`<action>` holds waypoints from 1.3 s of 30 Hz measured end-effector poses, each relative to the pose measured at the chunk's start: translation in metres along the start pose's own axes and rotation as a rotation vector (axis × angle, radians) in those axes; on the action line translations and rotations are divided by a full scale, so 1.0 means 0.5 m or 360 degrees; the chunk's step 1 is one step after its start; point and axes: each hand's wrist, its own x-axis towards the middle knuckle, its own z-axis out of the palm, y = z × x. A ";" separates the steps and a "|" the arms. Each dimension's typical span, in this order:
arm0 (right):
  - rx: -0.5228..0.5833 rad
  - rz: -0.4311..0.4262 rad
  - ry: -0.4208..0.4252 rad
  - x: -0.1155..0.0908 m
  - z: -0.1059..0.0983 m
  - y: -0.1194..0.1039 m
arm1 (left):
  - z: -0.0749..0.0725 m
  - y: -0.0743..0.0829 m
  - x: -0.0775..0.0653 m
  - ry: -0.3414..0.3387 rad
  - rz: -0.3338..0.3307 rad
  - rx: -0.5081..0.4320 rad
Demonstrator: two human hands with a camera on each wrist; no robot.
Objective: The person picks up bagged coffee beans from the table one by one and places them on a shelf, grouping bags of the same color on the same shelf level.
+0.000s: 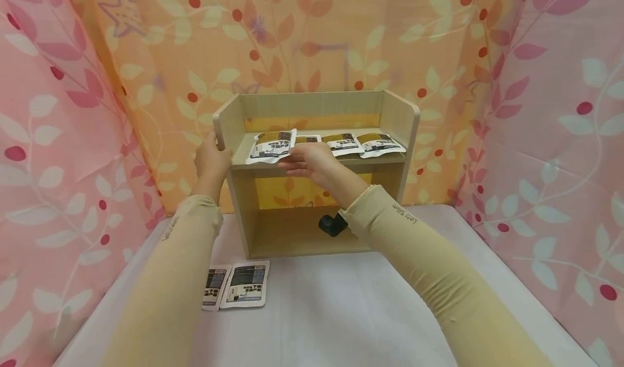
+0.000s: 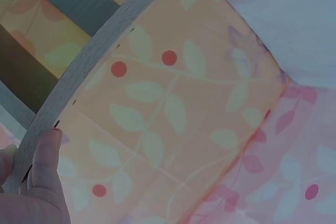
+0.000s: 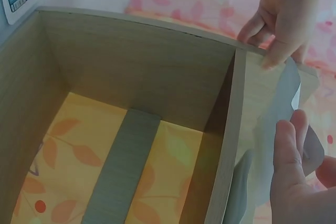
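A small wooden shelf [image 1: 319, 167] stands on the white tabletop. My left hand [image 1: 213, 158] grips the edge of its left side panel [image 2: 84, 66], thumb on one side and fingers on the other. Several white-edged pouches with dark and yellow print lie in a row on the upper board. The leftmost pouch [image 1: 273, 146] is tilted, its front left corner at the board's edge. My right hand [image 1: 314, 163] holds this pouch by its right side, fingers underneath. Another pouch [image 1: 308, 139] is partly hidden behind that hand; two more pouches [image 1: 341, 143] lie further right.
Two similar packets [image 1: 245, 284] lie flat on the tabletop [image 1: 341, 313] in front of the shelf, one partly covered by my left sleeve. A black object [image 1: 332, 225] is in the lower compartment, partly behind my right sleeve. Flowered cloth [image 1: 312, 36] hangs around three sides.
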 end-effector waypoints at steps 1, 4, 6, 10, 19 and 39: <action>-0.0010 -0.0003 0.0001 0.003 0.004 0.001 | 0.000 -0.001 0.001 0.0003 0.0000 0.0000; -0.0026 -0.0021 0.0020 0.012 0.014 0.004 | -0.001 0.000 0.001 -0.0001 0.0007 -0.0001; -0.0027 -0.0028 0.0035 0.018 0.019 0.006 | -0.002 0.000 0.001 -0.0007 0.0007 0.0001; -0.0033 -0.0016 0.0041 0.029 0.029 0.013 | -0.003 -0.001 -0.002 -0.0018 -0.0005 0.0014; 0.0004 -0.0117 0.0081 0.054 0.056 0.026 | -0.001 0.000 -0.005 0.0008 -0.0003 0.0018; -0.0117 -0.0146 0.0138 0.050 0.048 0.017 | -0.001 -0.002 -0.006 0.0015 -0.0010 0.0012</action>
